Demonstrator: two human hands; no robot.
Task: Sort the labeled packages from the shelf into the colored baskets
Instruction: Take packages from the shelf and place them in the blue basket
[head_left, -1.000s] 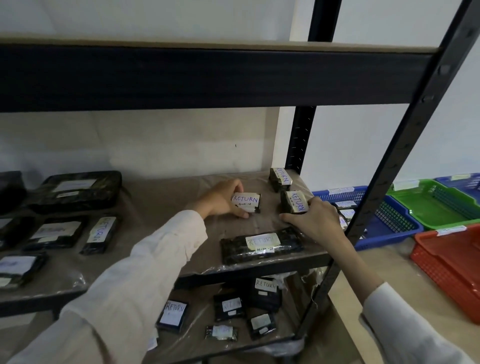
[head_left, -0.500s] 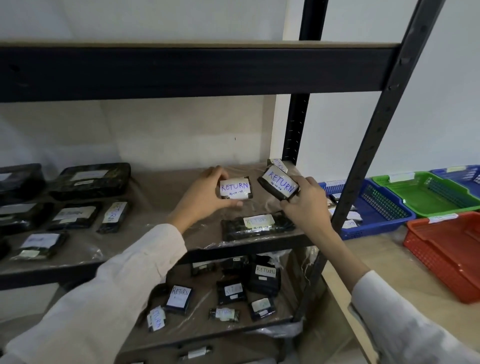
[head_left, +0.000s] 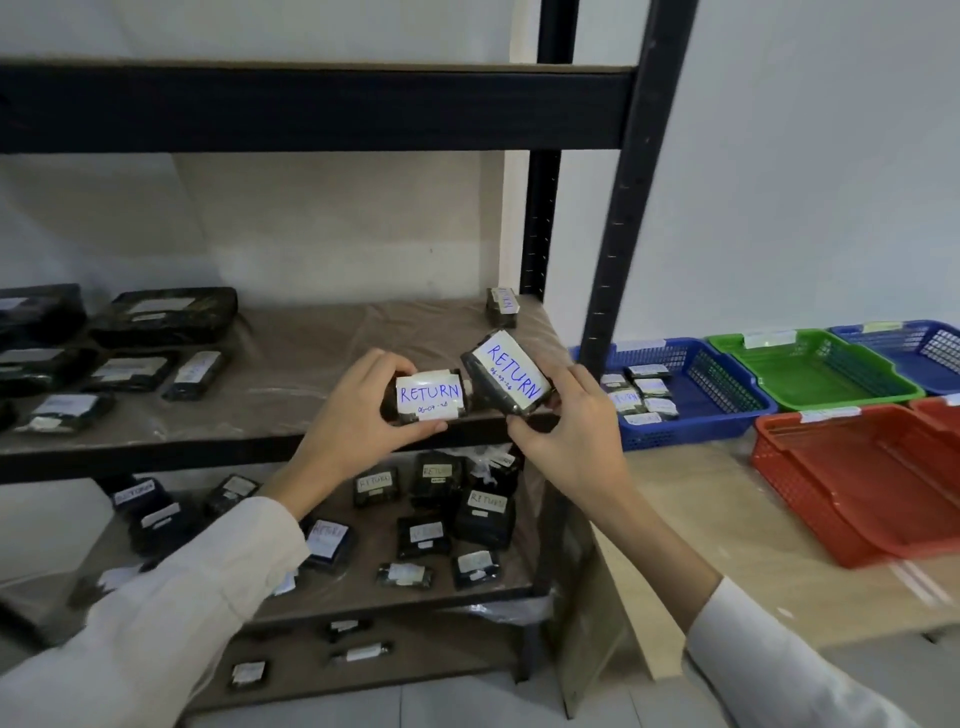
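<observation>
Head view: left hand (head_left: 358, 415) pinches one RETURN package (head_left: 429, 399), right hand (head_left: 569, 441) grips a tilted second package (head_left: 511, 375); edge-only fingers (head_left: 581, 378) could let either slip before the blue basket (head_left: 691, 423).

**One head-worn view, close in**

A single wide-angle camera on the person's head faces forward and down at the shelf (head_left: 291, 374). It is close: RETURN reads plainly on the left package (head_left: 428, 399) in the left hand (head_left: 358, 421) and the right package (head_left: 511, 374) in the right hand (head_left: 576, 436), mid-frame. The worktop (head_left: 701, 519) with the blue basket (head_left: 691, 431) lies farther off at the right.
</observation>
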